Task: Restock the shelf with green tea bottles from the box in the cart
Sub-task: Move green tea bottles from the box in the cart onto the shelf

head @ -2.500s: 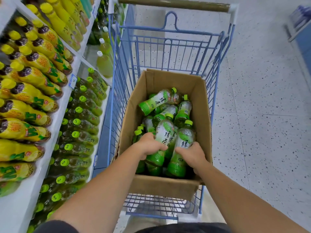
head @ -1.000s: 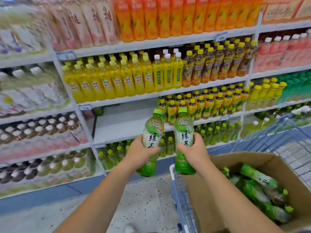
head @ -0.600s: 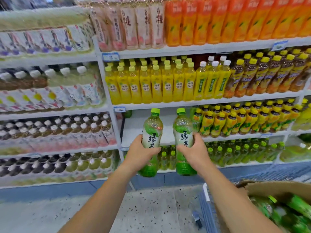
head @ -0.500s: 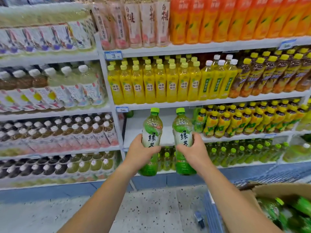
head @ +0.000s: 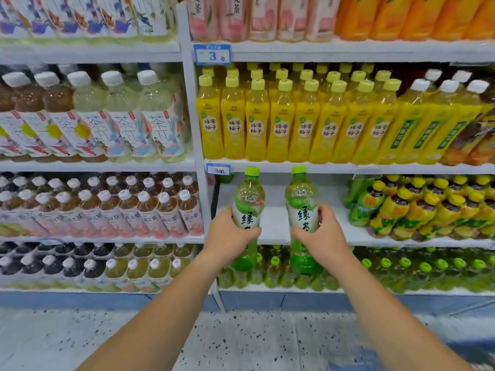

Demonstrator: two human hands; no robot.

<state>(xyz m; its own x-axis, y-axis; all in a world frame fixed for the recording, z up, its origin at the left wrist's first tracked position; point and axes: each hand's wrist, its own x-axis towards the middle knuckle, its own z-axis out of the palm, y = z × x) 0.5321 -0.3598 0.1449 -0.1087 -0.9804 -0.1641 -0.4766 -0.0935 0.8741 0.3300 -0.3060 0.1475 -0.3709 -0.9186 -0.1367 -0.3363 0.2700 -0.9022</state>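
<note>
Compared with half a second ago, we have moved closer to the shelving, and the two bottles now sit a little wider apart in front of the bare white shelf point(head: 276, 223). Our left hand point(head: 230, 234) grips the left green tea bottle point(head: 249, 202) at its label, fingers curled round the outer side and thumb across the front. Our right hand point(head: 318, 236) grips the right green tea bottle point(head: 301, 202) in the same way, thumb on the label, fingers wrapped round the outer side. Both bottles are upright, green caps up, side by side and not touching. Their caps reach the edge of the tier above; their bases hang below the shelf's front edge, so neither stands on it. A blue price tag point(head: 218, 169) sits on that upper edge, just left of the left cap. The tier above holds yellow bottles point(head: 281, 121). At the right end of the same shelf crowd yellow-capped bottles point(head: 417, 207), well apart from our right hand. The tier below holds green-capped bottles point(head: 385, 263), behind the two bases. Our forearms cross a speckled floor point(head: 241, 338).
</note>
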